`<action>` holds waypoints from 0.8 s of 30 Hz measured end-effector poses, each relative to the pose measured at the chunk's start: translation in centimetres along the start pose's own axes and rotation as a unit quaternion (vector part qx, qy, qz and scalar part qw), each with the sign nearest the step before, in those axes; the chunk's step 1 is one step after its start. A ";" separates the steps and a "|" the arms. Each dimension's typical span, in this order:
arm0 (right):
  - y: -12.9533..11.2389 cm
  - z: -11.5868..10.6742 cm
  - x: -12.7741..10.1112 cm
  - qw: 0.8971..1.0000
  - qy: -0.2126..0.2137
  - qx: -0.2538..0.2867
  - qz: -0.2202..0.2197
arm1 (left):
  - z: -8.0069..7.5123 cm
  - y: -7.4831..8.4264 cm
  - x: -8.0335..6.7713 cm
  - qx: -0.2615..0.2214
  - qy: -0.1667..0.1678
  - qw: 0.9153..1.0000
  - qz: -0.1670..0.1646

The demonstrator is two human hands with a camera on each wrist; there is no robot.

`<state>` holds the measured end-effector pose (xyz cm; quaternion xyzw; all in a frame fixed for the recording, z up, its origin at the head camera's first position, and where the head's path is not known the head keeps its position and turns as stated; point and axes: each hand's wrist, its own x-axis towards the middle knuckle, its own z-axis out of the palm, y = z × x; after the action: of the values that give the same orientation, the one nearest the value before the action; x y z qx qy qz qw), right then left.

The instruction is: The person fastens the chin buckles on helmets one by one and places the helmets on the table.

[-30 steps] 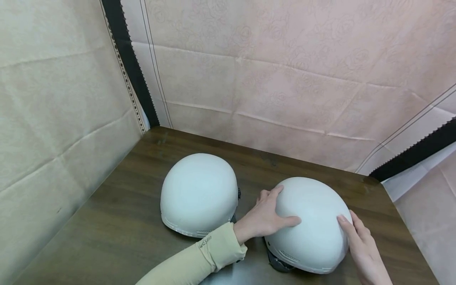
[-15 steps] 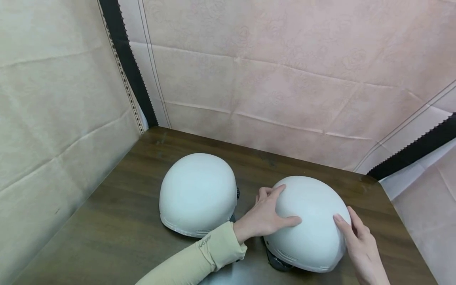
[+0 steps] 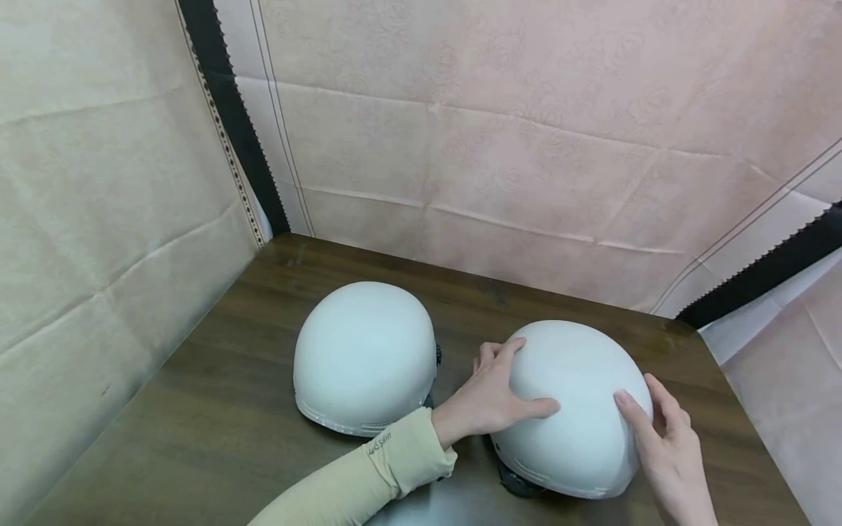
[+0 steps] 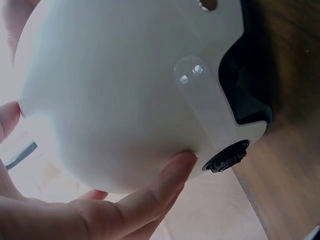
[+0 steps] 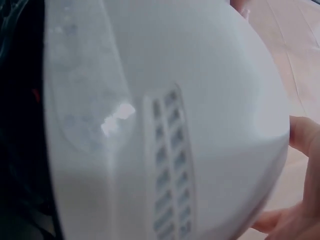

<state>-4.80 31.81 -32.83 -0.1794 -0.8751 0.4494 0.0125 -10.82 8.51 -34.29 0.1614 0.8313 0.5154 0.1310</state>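
Note:
A white helmet (image 3: 572,394) sits on the right of the wooden table, between both hands. My left hand (image 3: 490,402) grips its left side, thumb and fingers spread over the shell. On its right side my right hand (image 3: 671,446) holds it, thumb on top and fingers round the far edge. In the left wrist view, the helmet's clear side strip (image 4: 200,100), black round knob (image 4: 227,156) and dark lining (image 4: 245,95) show. Slatted vents (image 5: 170,165) mark the shell in the right wrist view. The helmet's inside is mostly hidden.
A second white helmet (image 3: 365,358) stands to the left, close to my left forearm. The brown wooden table (image 3: 217,409) meets patterned cloth walls (image 3: 460,146) at the back and left. Black trim strips (image 3: 230,109) run down the cloth's corners.
The right-hand helmet has shifted slightly rightward and away from me, both hands staying on it. The right hand's fingers have moved a little farther up its side. The left helmet stays put.

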 end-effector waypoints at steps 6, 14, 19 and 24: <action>0.0 0.1 -0.5 0.999 0.020 -0.022 -0.038 | -0.1 0.1 -0.1 -0.002 -0.009 1.000 0.013; -0.1 -0.2 -0.9 0.995 -0.003 -0.067 -0.069 | -0.2 0.0 -0.1 0.007 -0.009 1.000 0.023; -0.3 -0.4 -1.1 0.994 0.008 -0.075 -0.083 | -0.2 0.0 -0.1 -0.004 -0.011 1.000 0.020; -0.5 -0.5 -1.3 0.992 0.017 -0.078 -0.102 | -0.1 0.1 -0.2 -0.009 -0.009 1.000 0.017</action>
<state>-3.63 31.47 -31.94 -0.0976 -0.9209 0.3726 0.0591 -10.64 8.36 -34.13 0.1790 0.8229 0.5232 0.1309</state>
